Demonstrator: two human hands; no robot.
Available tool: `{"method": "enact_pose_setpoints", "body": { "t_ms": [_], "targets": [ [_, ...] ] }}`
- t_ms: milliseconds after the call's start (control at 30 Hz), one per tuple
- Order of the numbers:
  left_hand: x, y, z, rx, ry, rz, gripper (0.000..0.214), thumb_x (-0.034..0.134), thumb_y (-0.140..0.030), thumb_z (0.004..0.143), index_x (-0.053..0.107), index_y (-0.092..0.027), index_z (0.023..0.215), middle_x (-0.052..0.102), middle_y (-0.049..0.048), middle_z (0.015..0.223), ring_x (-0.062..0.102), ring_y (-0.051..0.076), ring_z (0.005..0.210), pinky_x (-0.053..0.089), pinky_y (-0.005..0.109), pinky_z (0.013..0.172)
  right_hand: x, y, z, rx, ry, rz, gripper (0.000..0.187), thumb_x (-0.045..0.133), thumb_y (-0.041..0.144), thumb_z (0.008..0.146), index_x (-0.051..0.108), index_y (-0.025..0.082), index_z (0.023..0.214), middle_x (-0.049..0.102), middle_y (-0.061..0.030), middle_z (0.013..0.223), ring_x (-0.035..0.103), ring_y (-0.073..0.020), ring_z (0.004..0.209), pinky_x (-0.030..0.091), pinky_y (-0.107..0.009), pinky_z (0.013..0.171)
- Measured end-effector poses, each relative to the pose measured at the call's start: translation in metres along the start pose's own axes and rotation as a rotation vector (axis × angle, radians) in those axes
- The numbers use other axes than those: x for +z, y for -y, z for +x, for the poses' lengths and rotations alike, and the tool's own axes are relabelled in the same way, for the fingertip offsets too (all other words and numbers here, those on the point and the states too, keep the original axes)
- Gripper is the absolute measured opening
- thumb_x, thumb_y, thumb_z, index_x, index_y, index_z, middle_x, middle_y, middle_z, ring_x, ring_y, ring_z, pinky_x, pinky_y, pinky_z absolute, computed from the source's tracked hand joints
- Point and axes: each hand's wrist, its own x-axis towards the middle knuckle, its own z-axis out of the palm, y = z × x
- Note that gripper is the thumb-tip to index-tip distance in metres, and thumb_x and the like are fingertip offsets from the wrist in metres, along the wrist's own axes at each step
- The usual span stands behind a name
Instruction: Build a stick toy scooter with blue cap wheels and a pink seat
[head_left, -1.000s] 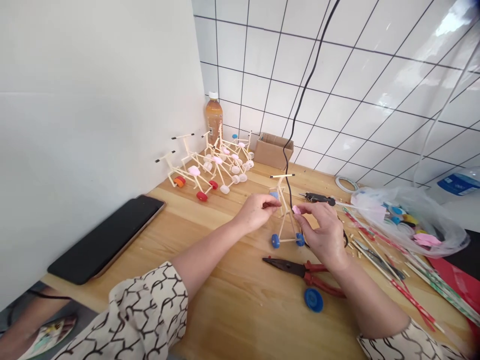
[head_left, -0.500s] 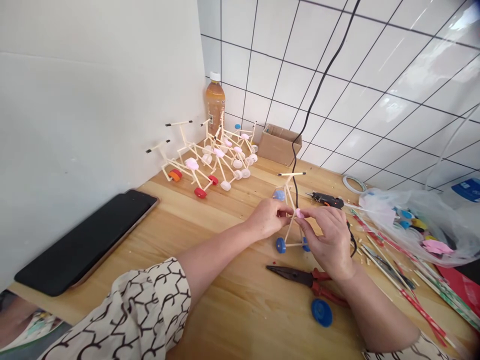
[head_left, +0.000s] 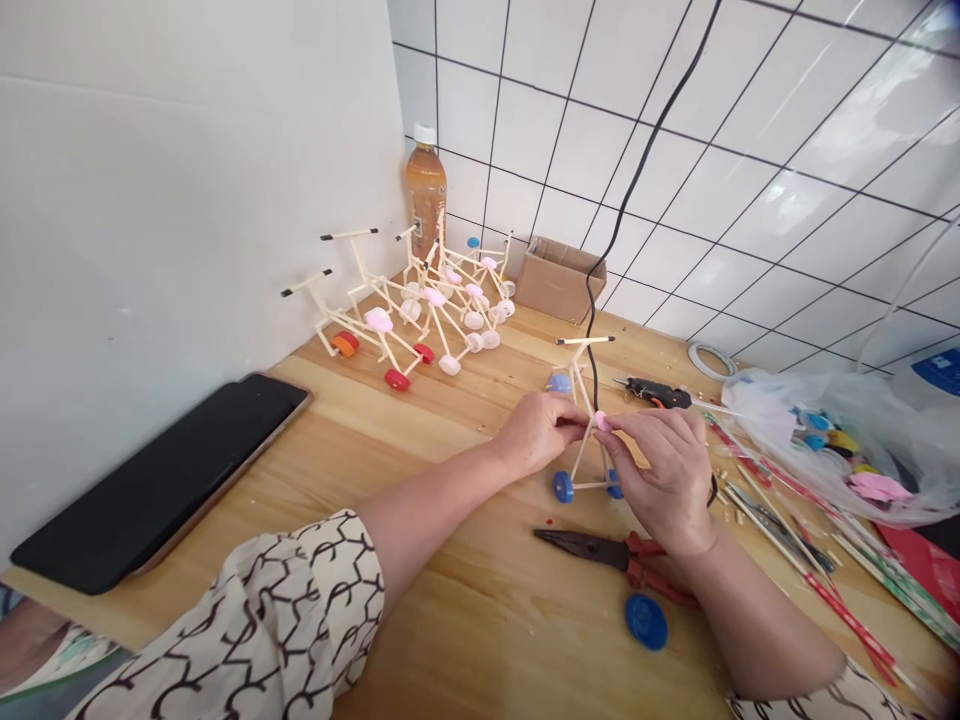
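A small tricycle model [head_left: 579, 465] made of thin sticks stands on the table, with blue bottle-cap wheels and a dark-tipped handlebar stick on top. My left hand [head_left: 538, 432] pinches its stick frame from the left. In my right hand [head_left: 666, 468], thumb and forefinger are closed on a small pink piece [head_left: 601, 421], which sits against the frame at seat height. The right rear wheel is partly hidden behind my right hand. Pliers with red handles [head_left: 592, 546] lie just below the model, partly under my right forearm, beside a loose blue cap [head_left: 646, 621].
Several finished stick tricycles [head_left: 405, 310] stand at the back left by a drink bottle [head_left: 426, 190] and a cardboard box [head_left: 559, 280]. A glue gun [head_left: 654, 392], a tape roll [head_left: 712, 361], a plastic bag of caps [head_left: 840, 440] and loose sticks lie right. A phone [head_left: 161, 480] lies left.
The view has shifted slightly. Both hands stay at the tricycle model in nearly the same pose, the right fingers still on the pink piece.
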Motion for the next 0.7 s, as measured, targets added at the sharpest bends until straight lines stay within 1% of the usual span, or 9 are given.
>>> {"method": "enact_pose_setpoints", "body": {
  "t_ms": [100, 267, 400, 700],
  "targets": [
    [0.0009, 0.001, 0.0003, 0.015, -0.004, -0.022, 0.011, 0.064, -0.009, 0.072, 0.073, -0.015, 0.075, 0.068, 0.0039, 0.076, 0.062, 0.015, 0.073, 0.047, 0.023, 0.068, 0.0, 0.0003, 0.0001, -0.008, -0.016, 0.003, 0.005, 0.064, 0.018, 0.079, 0.062, 0.02, 0.083, 0.071, -0.0025, 0.072, 0.06, -0.0184, 0.069, 0.039, -0.035, 0.072],
    [0.0014, 0.0025, 0.0001, 0.035, -0.009, -0.032, 0.012, 0.064, -0.011, 0.074, 0.074, -0.018, 0.075, 0.068, 0.0031, 0.076, 0.062, 0.015, 0.074, 0.048, 0.024, 0.071, 0.0002, 0.0, -0.0002, -0.005, -0.003, 0.002, 0.005, 0.063, 0.019, 0.08, 0.062, 0.022, 0.084, 0.071, -0.002, 0.074, 0.061, -0.0184, 0.07, 0.039, -0.036, 0.073],
    [0.0013, 0.0032, -0.0001, 0.06, -0.014, -0.03, 0.013, 0.064, -0.011, 0.073, 0.074, -0.018, 0.075, 0.068, 0.0034, 0.075, 0.062, 0.015, 0.074, 0.048, 0.025, 0.072, 0.0001, -0.0002, -0.0008, -0.01, -0.017, 0.006, 0.006, 0.064, 0.018, 0.079, 0.063, 0.021, 0.084, 0.072, -0.0024, 0.074, 0.061, -0.0191, 0.07, 0.039, -0.037, 0.073],
    [0.0028, 0.0046, -0.0003, 0.057, -0.028, -0.028, 0.014, 0.064, -0.01, 0.073, 0.074, -0.019, 0.076, 0.069, 0.0027, 0.075, 0.062, 0.015, 0.074, 0.048, 0.025, 0.071, -0.0001, -0.0004, -0.0037, -0.021, -0.013, 0.002, 0.009, 0.064, 0.017, 0.079, 0.065, 0.022, 0.086, 0.073, -0.0016, 0.079, 0.062, -0.0186, 0.072, 0.038, -0.037, 0.073]
  ]
}}
